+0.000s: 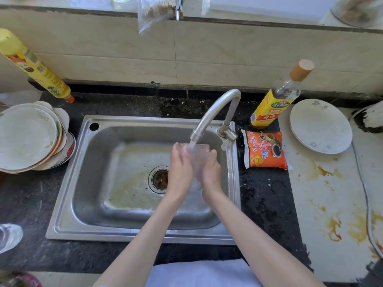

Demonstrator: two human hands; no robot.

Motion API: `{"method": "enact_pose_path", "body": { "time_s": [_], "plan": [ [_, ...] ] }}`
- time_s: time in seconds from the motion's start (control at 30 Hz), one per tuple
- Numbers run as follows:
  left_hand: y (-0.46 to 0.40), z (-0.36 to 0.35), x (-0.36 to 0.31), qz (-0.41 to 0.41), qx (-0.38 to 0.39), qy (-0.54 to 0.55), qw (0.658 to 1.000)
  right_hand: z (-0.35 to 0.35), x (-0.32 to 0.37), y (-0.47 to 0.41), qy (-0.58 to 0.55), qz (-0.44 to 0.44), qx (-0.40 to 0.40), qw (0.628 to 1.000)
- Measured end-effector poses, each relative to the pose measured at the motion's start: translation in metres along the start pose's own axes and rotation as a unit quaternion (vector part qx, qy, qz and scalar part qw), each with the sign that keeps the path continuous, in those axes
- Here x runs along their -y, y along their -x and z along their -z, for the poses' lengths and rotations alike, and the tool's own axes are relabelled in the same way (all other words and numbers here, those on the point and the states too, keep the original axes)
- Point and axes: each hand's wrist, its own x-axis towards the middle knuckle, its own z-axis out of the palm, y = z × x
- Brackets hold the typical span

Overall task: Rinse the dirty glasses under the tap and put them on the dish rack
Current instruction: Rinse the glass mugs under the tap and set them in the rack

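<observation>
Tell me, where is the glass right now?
In the head view the glass is over the right side of the sink, under the tap, held between the left hand and the right hand.

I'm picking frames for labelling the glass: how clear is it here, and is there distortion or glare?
Head view: the glass is a faint, blurred clear shape between the left hand and right hand under the tap; wide-angle bending curves the wall ledge; soft daylight, mild sheen on the sink rim.
</observation>
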Motion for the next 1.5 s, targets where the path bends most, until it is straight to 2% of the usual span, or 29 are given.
{"method": "enact_pose_path", "body": {
  "time_s": [0.07,0.1,0.17,0.2,0.3,0.4,0.47,0.53,0.7,0.8,0.9,0.93,1.0,1.13,1.2,1.27,1.33,1.4,1.5],
  "plan": [
    [0.006,-0.002,0.002,-0.062,0.051,-0.065,0.995,0.004,0.002,-0.004,-0.037,-0.052,0.024,0.998],
    [0.006,-0.001,0.004,-0.078,0.052,-0.076,0.993,0.005,0.001,-0.004,-0.032,-0.035,0.051,0.998],
    [-0.001,0.002,0.002,-0.054,0.01,-0.03,0.998,0.0,-0.001,0.005,-0.009,0.014,0.09,0.996],
    [-0.005,0.004,0.0,-0.028,-0.009,0.0,1.0,-0.003,-0.002,0.01,-0.001,0.026,0.085,0.996],
    [-0.009,0.006,-0.005,-0.002,0.015,-0.021,1.0,-0.006,-0.005,0.011,-0.045,0.045,0.051,0.997],
    [0.002,0.002,-0.006,-0.08,0.077,-0.09,0.99,0.001,0.003,0.0,-0.069,-0.031,0.032,0.997],
    [0.011,-0.001,0.0,-0.145,0.086,-0.135,0.977,0.007,0.003,-0.01,-0.081,-0.061,0.073,0.992],
    [0.01,-0.002,0.004,-0.154,0.075,-0.128,0.977,0.01,0.001,-0.015,-0.089,-0.048,0.12,0.988],
    [-0.001,0.002,0.006,-0.105,0.07,-0.019,0.992,0.01,-0.003,-0.012,-0.071,0.008,0.155,0.985],
    [-0.003,-0.001,0.008,-0.094,0.011,-0.001,0.995,0.013,-0.001,-0.01,-0.086,0.005,0.176,0.981],
    [-0.019,0.006,0.004,0.044,0.011,0.139,0.989,0.015,-0.004,-0.007,-0.083,-0.003,0.214,0.973],
    [-0.021,0.008,0.002,0.059,0.013,0.14,0.988,0.015,-0.007,-0.007,-0.071,-0.007,0.224,0.972],
    [-0.022,0.009,-0.001,0.039,-0.006,0.071,0.997,0.014,-0.006,-0.007,-0.042,0.002,0.215,0.976],
    [-0.011,0.004,-0.001,-0.056,-0.043,-0.116,0.991,0.007,-0.004,-0.009,0.042,0.012,0.121,0.992],
    [-0.01,0.009,-0.001,-0.078,-0.024,-0.167,0.983,0.009,-0.011,-0.014,0.049,-0.002,0.131,0.99],
    [-0.009,0.023,-0.001,-0.12,0.036,-0.166,0.978,0.018,-0.012,-0.022,0.029,-0.054,0.164,0.985],
    [-0.008,0.04,-0.005,-0.135,0.124,-0.133,0.974,0.032,-0.007,-0.03,-0.036,-0.115,0.24,0.963],
    [-0.009,0.053,-0.011,-0.147,0.185,-0.126,0.963,0.044,0.002,-0.034,-0.083,-0.141,0.298,0.941],
    [-0.012,0.059,-0.018,-0.165,0.173,-0.153,0.959,0.055,0.008,-0.035,-0.152,-0.162,0.327,0.918]
  ]
}}
